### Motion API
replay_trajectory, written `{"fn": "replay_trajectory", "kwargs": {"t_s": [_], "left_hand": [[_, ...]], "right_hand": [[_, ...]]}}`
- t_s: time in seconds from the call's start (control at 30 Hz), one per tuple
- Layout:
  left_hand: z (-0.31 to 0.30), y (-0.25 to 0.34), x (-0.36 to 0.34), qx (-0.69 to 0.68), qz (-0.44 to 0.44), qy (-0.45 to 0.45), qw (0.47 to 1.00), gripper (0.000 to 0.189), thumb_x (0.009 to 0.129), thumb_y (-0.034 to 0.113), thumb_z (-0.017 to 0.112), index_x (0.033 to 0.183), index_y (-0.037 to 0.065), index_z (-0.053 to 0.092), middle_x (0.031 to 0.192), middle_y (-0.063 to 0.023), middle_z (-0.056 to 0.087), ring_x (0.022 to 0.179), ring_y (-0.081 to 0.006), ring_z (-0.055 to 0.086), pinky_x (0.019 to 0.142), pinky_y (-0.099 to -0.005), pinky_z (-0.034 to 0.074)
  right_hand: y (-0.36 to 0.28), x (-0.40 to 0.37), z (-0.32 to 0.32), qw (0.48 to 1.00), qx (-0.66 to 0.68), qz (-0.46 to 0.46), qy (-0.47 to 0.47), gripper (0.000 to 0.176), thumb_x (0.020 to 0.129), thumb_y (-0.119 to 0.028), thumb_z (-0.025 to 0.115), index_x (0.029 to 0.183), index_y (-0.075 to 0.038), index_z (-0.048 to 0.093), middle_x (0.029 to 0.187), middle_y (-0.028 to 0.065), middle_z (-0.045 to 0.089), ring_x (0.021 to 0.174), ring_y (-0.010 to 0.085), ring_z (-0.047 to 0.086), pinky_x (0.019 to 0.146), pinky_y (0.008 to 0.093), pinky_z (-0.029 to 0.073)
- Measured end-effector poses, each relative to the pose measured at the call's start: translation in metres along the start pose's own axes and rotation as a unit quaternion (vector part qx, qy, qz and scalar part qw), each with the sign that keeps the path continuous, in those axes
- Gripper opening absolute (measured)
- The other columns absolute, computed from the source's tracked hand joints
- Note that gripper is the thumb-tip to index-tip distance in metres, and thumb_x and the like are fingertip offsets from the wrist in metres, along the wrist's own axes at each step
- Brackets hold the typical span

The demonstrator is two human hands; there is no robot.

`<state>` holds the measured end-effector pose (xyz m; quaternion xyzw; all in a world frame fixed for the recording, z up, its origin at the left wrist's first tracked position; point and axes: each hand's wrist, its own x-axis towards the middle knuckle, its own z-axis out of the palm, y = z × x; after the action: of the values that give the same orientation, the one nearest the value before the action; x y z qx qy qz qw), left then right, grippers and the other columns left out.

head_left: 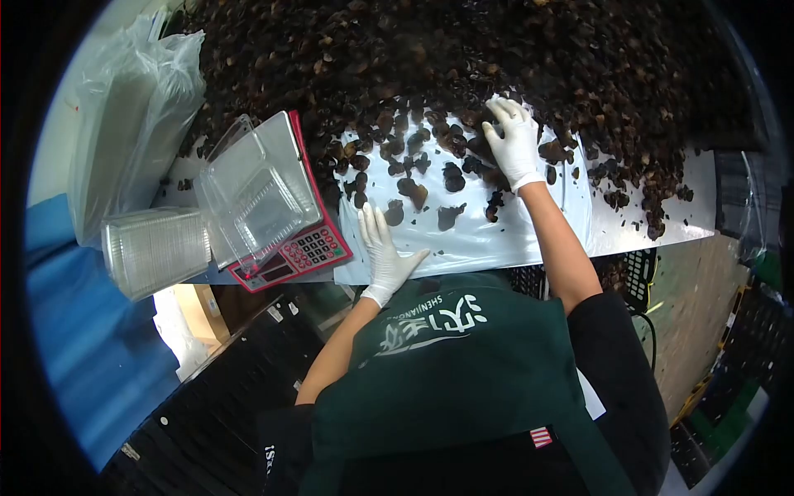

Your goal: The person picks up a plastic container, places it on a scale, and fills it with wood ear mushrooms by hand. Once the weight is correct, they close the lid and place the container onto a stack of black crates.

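My left hand [385, 255], in a white glove, lies on the front left of a white plastic sheet [488, 244], its fingers stretched out and thumb apart. Its fingertips are just below some dark pieces that look like wood ear mushrooms [413, 192]. Farther up and to the right, my gloved right hand [514, 145] reaches over the sheet at the edge of the large mushroom heap [430, 58]. Its fingers are extended and spread, with mushroom pieces beside them and nothing visibly held.
Left of the sheet stands a red weighing scale [291, 269] with a keypad, bearing an open clear plastic box [269, 207]. A stack of clear boxes [161, 248] and a plastic bag [132, 116] of more trays sit farther left. Dark crates [637, 277] are below the table's front edge.
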<state>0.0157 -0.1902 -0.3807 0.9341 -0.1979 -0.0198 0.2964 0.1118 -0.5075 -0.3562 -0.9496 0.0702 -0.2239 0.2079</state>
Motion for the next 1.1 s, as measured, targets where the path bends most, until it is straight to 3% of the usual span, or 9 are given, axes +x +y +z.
{"fn": "replay_trajectory", "kwargs": {"t_s": [0.03,0.27,0.33,0.53,0.63,0.77,0.87,1.0,1.1], "left_hand": [[0.0,0.0,0.0,-0.001,0.005,0.002,1.0,0.13,0.061,0.041,0.089,0.152,-0.004,0.008,0.158,-0.0306,0.007,0.147,-0.048,0.005,0.119,-0.0554,0.01],[0.0,-0.001,-0.001,0.005,0.022,-0.003,1.0,0.129,0.062,0.041,0.089,0.153,-0.003,0.008,0.158,-0.0306,0.008,0.146,-0.0481,0.007,0.119,-0.0559,0.009],[-0.001,0.0,-0.002,0.003,0.023,-0.002,1.0,0.129,0.062,0.041,0.089,0.153,-0.003,0.008,0.158,-0.0303,0.009,0.146,-0.0479,0.007,0.119,-0.056,0.009],[0.003,-0.002,0.0,-0.008,0.043,0.016,0.999,0.128,0.063,0.039,0.089,0.153,-0.003,0.008,0.158,-0.0289,0.009,0.146,-0.047,0.008,0.119,-0.0556,0.009],[0.0,0.0,-0.001,-0.01,0.014,-0.003,1.0,0.128,0.063,0.039,0.089,0.153,-0.003,0.008,0.158,-0.0294,0.009,0.146,-0.0475,0.008,0.119,-0.0554,0.01],[0.003,-0.001,0.0,0.001,0.04,0.022,0.999,0.129,0.06,0.034,0.09,0.153,-0.004,0.009,0.158,-0.03,0.009,0.147,-0.0451,0.009,0.119,-0.0533,0.01],[0.004,-0.003,-0.001,0.008,0.051,0.024,0.998,0.13,0.06,0.034,0.09,0.153,-0.004,0.008,0.157,-0.0303,0.009,0.146,-0.0454,0.01,0.119,-0.0534,0.01],[0.004,-0.003,0.0,0.007,0.067,0.031,0.997,0.13,0.06,0.035,0.09,0.153,-0.004,0.008,0.157,-0.0308,0.01,0.146,-0.0457,0.011,0.119,-0.0539,0.011],[0.004,-0.002,-0.001,0.015,0.061,0.031,0.998,0.129,0.061,0.036,0.09,0.152,-0.004,0.008,0.157,-0.0311,0.01,0.146,-0.0458,0.011,0.119,-0.0543,0.011]], "right_hand": [[-0.004,0.001,0.002,1.0,-0.015,-0.014,0.006,0.03,0.079,-0.019,0.074,0.109,-0.014,0.072,0.119,0.007,0.065,0.116,0.0288,0.057,0.098,0.0419,0.044],[-0.015,0.008,0.038,0.994,-0.052,0.005,-0.091,0.02,0.073,-0.023,0.077,0.089,-0.013,0.076,0.127,0.008,0.06,0.124,0.0319,0.048,0.102,0.047,0.038],[-0.037,-0.007,0.029,0.994,-0.007,-0.074,-0.076,0.013,0.071,-0.02,0.076,0.081,-0.013,0.075,0.125,0.0075,0.061,0.123,0.0333,0.048,0.102,0.0488,0.038],[-0.084,-0.089,0.023,0.971,0.111,-0.134,-0.164,0.012,0.074,-0.022,0.076,0.084,-0.019,0.074,0.123,0.0023,0.063,0.13,0.0266,0.047,0.113,0.0531,0.027],[-0.07,-0.077,-0.022,0.994,0.09,-0.053,-0.025,0.014,0.073,-0.015,0.076,0.084,-0.009,0.071,0.121,0.0054,0.064,0.121,0.028,0.054,0.105,0.0463,0.036],[0.043,-0.083,-0.038,0.976,0.06,0.149,0.147,0.01,0.085,-0.005,0.066,0.093,0.002,0.068,0.118,0.0156,0.066,0.112,0.0315,0.06,0.1,0.0411,0.044],[0.092,-0.09,-0.031,0.959,0.004,0.256,0.123,0.015,0.086,-0.008,0.067,0.097,0.002,0.066,0.128,0.0182,0.061,0.122,0.0344,0.054,0.107,0.0432,0.04],[0.017,-0.091,0.0,0.981,0.086,0.143,0.098,0.012,0.087,-0.006,0.064,0.098,-0.001,0.062,0.131,0.0212,0.058,0.123,0.039,0.052,0.11,0.043,0.037],[-0.062,-0.086,0.001,0.983,0.164,0.079,-0.039,0.012,0.084,-0.007,0.064,0.095,-0.004,0.064,0.132,0.0189,0.058,0.129,0.0377,0.048,0.11,0.0504,0.034]]}}
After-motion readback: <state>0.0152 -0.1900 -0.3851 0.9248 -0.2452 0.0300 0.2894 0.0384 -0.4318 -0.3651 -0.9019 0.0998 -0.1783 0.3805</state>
